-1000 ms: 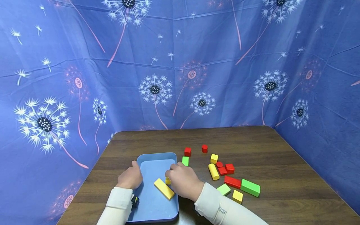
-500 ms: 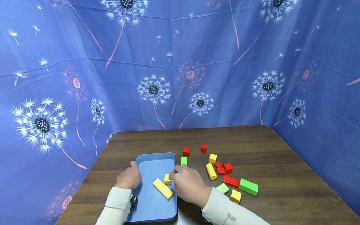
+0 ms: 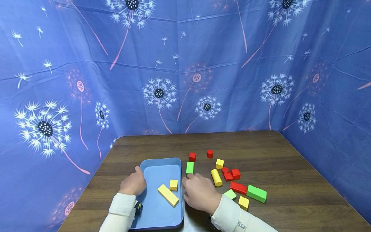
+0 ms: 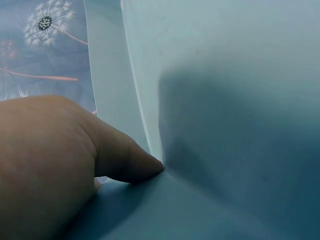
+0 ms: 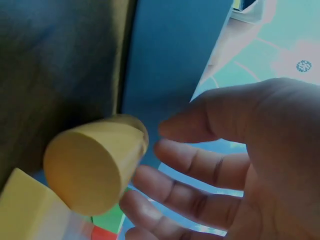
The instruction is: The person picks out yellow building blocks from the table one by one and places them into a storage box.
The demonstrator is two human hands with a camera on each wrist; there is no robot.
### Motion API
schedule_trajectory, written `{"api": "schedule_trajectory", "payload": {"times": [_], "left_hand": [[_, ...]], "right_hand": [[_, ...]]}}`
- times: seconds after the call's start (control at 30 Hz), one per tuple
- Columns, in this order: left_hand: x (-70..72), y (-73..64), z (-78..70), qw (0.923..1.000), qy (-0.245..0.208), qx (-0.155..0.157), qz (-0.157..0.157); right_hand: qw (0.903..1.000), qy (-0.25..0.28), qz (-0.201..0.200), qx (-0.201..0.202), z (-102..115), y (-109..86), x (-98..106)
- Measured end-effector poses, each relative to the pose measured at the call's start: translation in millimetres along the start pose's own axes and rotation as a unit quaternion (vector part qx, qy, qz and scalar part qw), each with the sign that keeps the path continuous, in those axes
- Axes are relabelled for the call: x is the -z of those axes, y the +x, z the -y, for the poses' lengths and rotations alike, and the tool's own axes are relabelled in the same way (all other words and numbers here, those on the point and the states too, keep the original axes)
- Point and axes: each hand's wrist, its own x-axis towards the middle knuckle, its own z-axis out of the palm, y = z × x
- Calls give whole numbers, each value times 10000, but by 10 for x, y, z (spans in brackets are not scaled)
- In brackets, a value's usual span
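My left hand (image 3: 133,182) grips the left wall of the shallow blue tray (image 3: 156,216). In the left wrist view the thumb (image 4: 127,157) presses against the inside of that wall. Inside the tray lie a yellow cube (image 3: 174,185) and a long yellow block (image 3: 168,195). Just outside the tray's right wall hovers my right hand (image 3: 201,193), holding nothing, fingers loosely bent. Beyond its fingertips is a green block (image 3: 189,168), partly covered. A yellow cylinder (image 3: 216,178) lies to its right; the right wrist view shows a yellow cylinder (image 5: 87,170) close to the fingers.
Right of my right hand lie a long red block (image 3: 238,188), a long green block (image 3: 256,193), a light green block (image 3: 230,194) and a yellow cube (image 3: 243,203). Farther back are several red pieces, including a cube (image 3: 192,157) and a cylinder (image 3: 210,153). A blue curtain (image 3: 185,80) surrounds the table.
My right hand has let go of the yellow cube in the tray and moved right, out past the tray's wall. My left hand has stayed on the tray.
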Motion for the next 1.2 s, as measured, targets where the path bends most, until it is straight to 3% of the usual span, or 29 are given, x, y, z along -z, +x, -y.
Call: {"api": "schedule_trajectory", "payload": {"times": [0.37,0.7,1.2], "left_hand": [[4,10,-9,10000,12,-40,-67],[15,11,-3,9999,-34,-69,-87],[8,-24,-5,9997,8,-148,-216]], "right_hand": [[9986,144,503,-102,-16,13,-124],[9991,-54,416,12,-20,-14,-106],[9959,-62,883,-163,-47,-59,-87]]}}
